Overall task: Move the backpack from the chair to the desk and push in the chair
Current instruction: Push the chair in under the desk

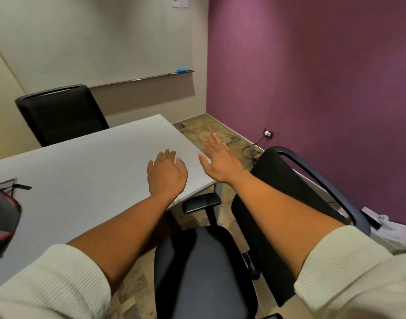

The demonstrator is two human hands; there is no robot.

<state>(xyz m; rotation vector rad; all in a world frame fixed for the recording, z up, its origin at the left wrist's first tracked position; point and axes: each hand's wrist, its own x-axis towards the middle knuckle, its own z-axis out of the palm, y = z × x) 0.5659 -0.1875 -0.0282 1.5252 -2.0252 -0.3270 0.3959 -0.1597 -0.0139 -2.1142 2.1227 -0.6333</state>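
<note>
second black chair behind; blue eraser on whiteboard ledge.

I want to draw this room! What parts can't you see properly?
- Backpack: cut off by the left edge of the head view; only a black and red part shows.
- Chair base and wheels: hidden under its seat.
- Papers on the wall: cut off at the top, too small to read.

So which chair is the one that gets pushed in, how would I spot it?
Start at the grey desk and go to its near right corner. The chair stands just off that corner, in front of the purple wall, its seat empty. Unlike the other black chair tucked in on the desk's far side, this one is pulled out, turned away from the desk.
</note>
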